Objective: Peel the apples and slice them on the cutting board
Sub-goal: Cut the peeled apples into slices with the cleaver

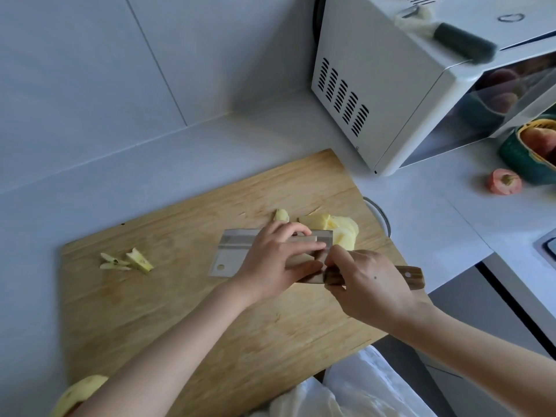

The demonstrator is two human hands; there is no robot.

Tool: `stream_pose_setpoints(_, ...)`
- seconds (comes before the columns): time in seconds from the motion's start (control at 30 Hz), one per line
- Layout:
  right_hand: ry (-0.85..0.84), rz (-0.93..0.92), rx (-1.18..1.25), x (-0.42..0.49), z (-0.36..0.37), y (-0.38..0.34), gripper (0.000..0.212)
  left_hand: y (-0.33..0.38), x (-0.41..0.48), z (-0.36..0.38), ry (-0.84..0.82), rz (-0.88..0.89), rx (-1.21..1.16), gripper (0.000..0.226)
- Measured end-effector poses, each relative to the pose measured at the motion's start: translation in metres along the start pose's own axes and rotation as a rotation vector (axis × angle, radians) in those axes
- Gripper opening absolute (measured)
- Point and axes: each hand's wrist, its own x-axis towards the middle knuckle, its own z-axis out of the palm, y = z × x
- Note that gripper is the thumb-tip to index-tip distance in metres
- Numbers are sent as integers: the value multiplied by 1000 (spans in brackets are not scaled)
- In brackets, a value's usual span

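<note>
While the right hand (365, 279) clamps its grip around the wooden handle of a cleaver (237, 254) on the cutting board (180, 311), the left hand (276, 260) presses flat on the blade, fingers spread, beside peeled apple slices (337, 227) near the board's far edge.

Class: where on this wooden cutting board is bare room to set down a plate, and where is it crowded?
Free: the wooden cutting board's near-left stretch, between the yellowish core scraps and the left forearm. Crowded: the far-right part, where both hands, the steel cleaver and pale apple slices bunch.
</note>
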Motion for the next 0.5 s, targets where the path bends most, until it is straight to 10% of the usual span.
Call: stream_pose_setpoints(0.5, -40, -3, -190, -9, -29, 37, 33, -44, 34, 16, 172, -178, 111, 39)
